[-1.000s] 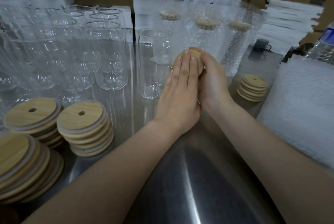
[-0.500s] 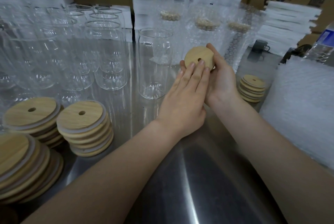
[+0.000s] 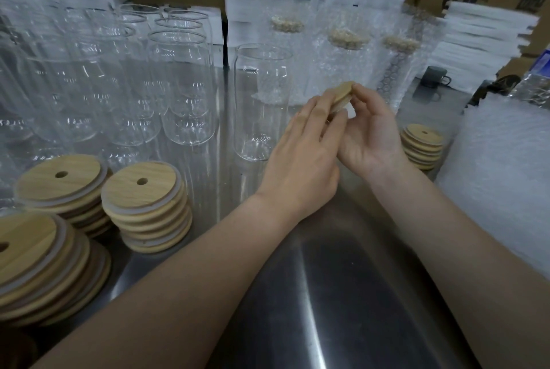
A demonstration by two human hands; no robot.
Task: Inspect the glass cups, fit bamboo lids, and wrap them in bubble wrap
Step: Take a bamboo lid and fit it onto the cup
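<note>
A round bamboo lid (image 3: 342, 94) is held on edge between both hands above the steel table. My right hand (image 3: 369, 133) pinches its right rim with curled fingertips. My left hand (image 3: 303, 154) has straight fingers laid against the lid's left face. An empty glass cup (image 3: 262, 100) stands upright just left of the hands. Several more bare cups (image 3: 178, 86) crowd the back left. Three cups wrapped in bubble wrap (image 3: 348, 65) with lids on stand behind the hands.
Stacks of bamboo lids (image 3: 145, 205) lie at the front left, and a small stack (image 3: 421, 145) sits right of my right hand. A pile of bubble wrap sheets (image 3: 506, 175) fills the right side. White foam packs and cardboard boxes line the back. The steel table (image 3: 327, 294) spreads in front.
The lid has turned from flat, face up, to standing on edge. My right hand rolled palm-inward, and my left fingers slid up along the lid's face.
</note>
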